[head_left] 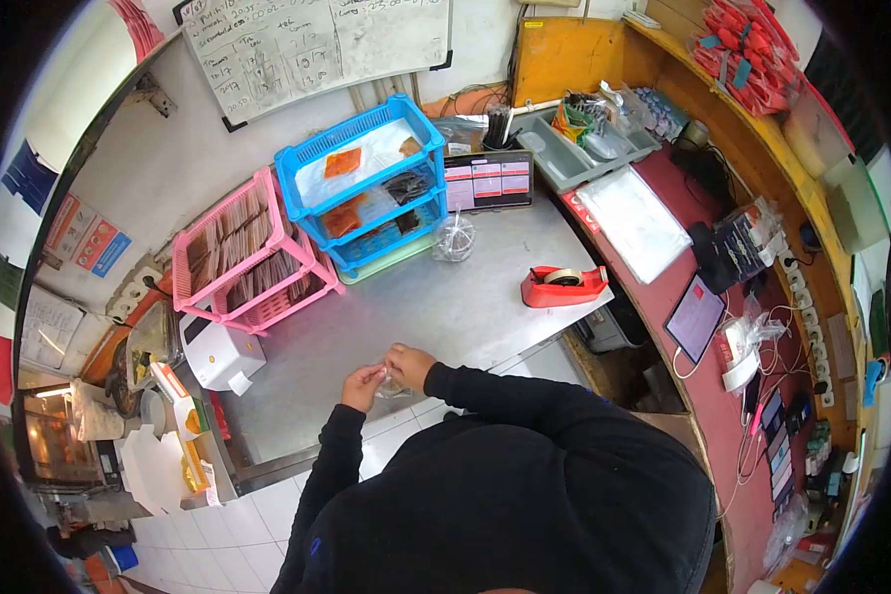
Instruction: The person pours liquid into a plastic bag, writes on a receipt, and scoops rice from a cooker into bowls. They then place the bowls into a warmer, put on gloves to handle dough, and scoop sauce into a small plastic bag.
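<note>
My left hand (362, 388) and my right hand (411, 366) meet at the near edge of the metal table (406, 297). Both are closed, fingers pinching the top of a small clear plastic bag (396, 387). The bag hangs below the fingers, partly hidden by my right hand, and its contents are too small to make out. Farther back on the table sits another clear bag (454, 241), round and gathered at its top. To the right stands a red tape dispenser (563, 287) with a roll of tape in it.
Blue stacked trays (361, 178) and pink stacked baskets (252, 257) full of packets line the back left. A white printer (220, 351) is at the left, an open cardboard box (158, 465) below it. Behind are a tablet (488, 181) and a grey tray (589, 148).
</note>
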`<action>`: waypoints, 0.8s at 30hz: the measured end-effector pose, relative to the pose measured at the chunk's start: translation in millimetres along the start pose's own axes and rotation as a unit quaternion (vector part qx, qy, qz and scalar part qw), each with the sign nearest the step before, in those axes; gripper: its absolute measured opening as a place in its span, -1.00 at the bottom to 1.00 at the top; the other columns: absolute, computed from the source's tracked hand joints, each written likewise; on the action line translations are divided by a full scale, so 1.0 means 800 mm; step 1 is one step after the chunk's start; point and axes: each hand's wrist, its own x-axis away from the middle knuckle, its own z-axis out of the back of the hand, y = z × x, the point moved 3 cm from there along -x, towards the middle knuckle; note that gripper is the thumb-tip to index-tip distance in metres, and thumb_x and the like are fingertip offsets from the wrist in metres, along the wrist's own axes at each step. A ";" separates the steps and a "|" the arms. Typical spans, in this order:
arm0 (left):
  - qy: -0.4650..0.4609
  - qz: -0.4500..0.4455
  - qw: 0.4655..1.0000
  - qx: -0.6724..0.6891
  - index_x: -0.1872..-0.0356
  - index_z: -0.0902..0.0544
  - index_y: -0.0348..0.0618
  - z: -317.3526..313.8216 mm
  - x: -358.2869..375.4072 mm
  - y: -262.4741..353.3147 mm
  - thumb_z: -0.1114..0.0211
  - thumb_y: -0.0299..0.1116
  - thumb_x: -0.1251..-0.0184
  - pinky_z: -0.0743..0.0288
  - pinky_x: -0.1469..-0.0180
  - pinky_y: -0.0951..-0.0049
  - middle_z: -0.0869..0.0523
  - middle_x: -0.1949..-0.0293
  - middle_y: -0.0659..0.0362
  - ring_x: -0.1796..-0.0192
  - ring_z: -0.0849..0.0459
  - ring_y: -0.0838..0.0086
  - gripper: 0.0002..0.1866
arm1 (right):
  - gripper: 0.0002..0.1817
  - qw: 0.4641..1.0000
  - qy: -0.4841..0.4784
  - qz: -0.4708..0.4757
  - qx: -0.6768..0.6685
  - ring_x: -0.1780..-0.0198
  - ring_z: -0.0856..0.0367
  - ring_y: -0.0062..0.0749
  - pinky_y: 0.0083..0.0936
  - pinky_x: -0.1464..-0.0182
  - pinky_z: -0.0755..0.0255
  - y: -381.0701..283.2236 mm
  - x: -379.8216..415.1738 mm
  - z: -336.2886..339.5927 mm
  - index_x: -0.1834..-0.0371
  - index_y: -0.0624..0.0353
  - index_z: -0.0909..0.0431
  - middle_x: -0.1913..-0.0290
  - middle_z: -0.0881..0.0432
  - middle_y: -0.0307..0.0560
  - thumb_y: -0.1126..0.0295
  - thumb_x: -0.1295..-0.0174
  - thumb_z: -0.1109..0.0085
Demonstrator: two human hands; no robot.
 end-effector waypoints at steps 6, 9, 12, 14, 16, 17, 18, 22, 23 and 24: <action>0.095 -0.093 0.947 -0.292 0.27 -0.70 -0.21 0.004 0.001 0.049 -0.23 -0.40 -0.21 -0.49 0.20 0.49 -0.66 0.39 0.09 0.31 -0.63 0.40 -0.84 | -0.93 0.995 -0.003 0.096 -0.027 0.20 -0.47 -0.09 -0.27 0.14 -0.38 -0.004 0.007 0.016 0.38 0.16 -0.49 0.32 -0.48 -0.04 0.43 -0.09 -0.14; 0.140 -0.076 0.937 -0.312 0.29 -0.71 -0.19 0.020 -0.008 0.042 -0.25 -0.35 -0.18 -0.49 0.21 0.44 -0.66 0.41 0.07 0.30 -0.65 0.33 -0.83 | -0.91 0.980 -0.071 0.186 0.014 0.17 -0.46 -0.12 -0.29 0.10 -0.36 -0.011 0.021 0.023 0.40 0.15 -0.52 0.32 -0.49 -0.08 0.41 -0.05 -0.19; 0.178 -0.073 0.919 -0.346 0.30 -0.71 -0.18 0.023 -0.016 0.019 -0.26 -0.30 -0.18 -0.50 0.20 0.39 -0.67 0.39 0.05 0.29 -0.66 0.29 -0.80 | -0.90 0.978 -0.101 0.181 -0.013 0.15 -0.44 -0.14 -0.29 0.07 -0.34 -0.012 0.051 0.005 0.45 0.14 -0.51 0.32 -0.49 -0.10 0.40 -0.02 -0.22; 0.206 -0.083 0.910 -0.351 0.30 -0.71 -0.18 0.013 -0.023 0.015 -0.25 -0.27 -0.18 -0.51 0.19 0.37 -0.68 0.38 0.03 0.28 -0.67 0.27 -0.79 | -0.90 0.976 -0.127 0.175 -0.010 0.14 -0.45 -0.14 -0.27 0.06 -0.33 -0.006 0.055 -0.004 0.44 0.14 -0.51 0.30 -0.49 -0.12 0.42 0.00 -0.23; 0.229 -0.065 0.917 -0.321 0.30 -0.70 -0.18 0.013 -0.022 0.011 -0.26 -0.27 -0.19 -0.51 0.19 0.39 -0.68 0.35 0.04 0.27 -0.67 0.30 -0.79 | -0.84 0.976 -0.135 0.172 0.011 0.11 -0.44 -0.11 -0.24 0.04 -0.32 -0.004 0.053 -0.007 0.39 0.14 -0.51 0.26 -0.49 -0.10 0.40 0.03 -0.26; 0.240 -0.056 0.920 -0.306 0.29 -0.70 -0.18 0.015 -0.023 0.009 -0.27 -0.27 -0.19 -0.51 0.18 0.40 -0.68 0.34 0.05 0.27 -0.67 0.31 -0.79 | -0.78 0.976 -0.131 0.171 0.027 0.08 -0.44 -0.09 -0.21 0.03 -0.31 -0.004 0.053 -0.009 0.34 0.13 -0.50 0.22 -0.48 -0.08 0.37 0.05 -0.29; 0.213 -0.065 0.930 -0.293 0.28 -0.70 -0.19 0.015 -0.024 0.011 -0.27 -0.29 -0.20 -0.51 0.18 0.41 -0.68 0.33 0.06 0.28 -0.66 0.33 -0.80 | -0.72 0.976 -0.129 0.170 0.040 0.06 -0.43 -0.07 -0.19 0.01 -0.31 -0.005 0.053 -0.012 0.29 0.12 -0.49 0.19 -0.48 -0.06 0.35 0.08 -0.31; 0.146 -0.059 0.968 -0.197 0.16 -0.65 -0.21 0.026 -0.023 -0.005 -0.26 -0.37 -0.23 -0.50 0.14 0.47 -0.66 0.30 0.14 0.25 -0.63 0.45 -0.80 | -0.34 0.996 0.004 0.030 0.089 -0.04 -0.37 0.07 -0.13 -0.08 -0.29 -0.039 0.036 0.009 -0.01 0.09 -0.38 0.02 -0.40 0.11 0.25 0.26 -0.43; 0.143 -0.052 0.976 -0.158 0.12 -0.63 -0.22 0.030 -0.019 -0.019 -0.25 -0.39 -0.24 -0.50 0.13 0.48 -0.65 0.29 0.17 0.24 -0.62 0.48 -0.78 | -0.25 0.992 0.013 0.004 0.125 -0.07 -0.35 0.11 -0.11 -0.10 -0.28 -0.043 0.025 0.004 -0.06 0.07 -0.34 -0.02 -0.37 0.16 0.25 0.31 -0.45; 0.159 -0.045 0.983 -0.084 0.08 -0.60 -0.22 0.030 -0.015 -0.021 -0.24 -0.41 -0.24 -0.48 0.10 0.49 -0.64 0.28 0.18 0.22 -0.61 0.50 -0.76 | -0.16 0.986 0.023 -0.017 0.165 -0.11 -0.33 0.14 -0.08 -0.12 -0.28 -0.042 0.012 0.003 -0.12 0.06 -0.31 -0.06 -0.35 0.20 0.25 0.36 -0.48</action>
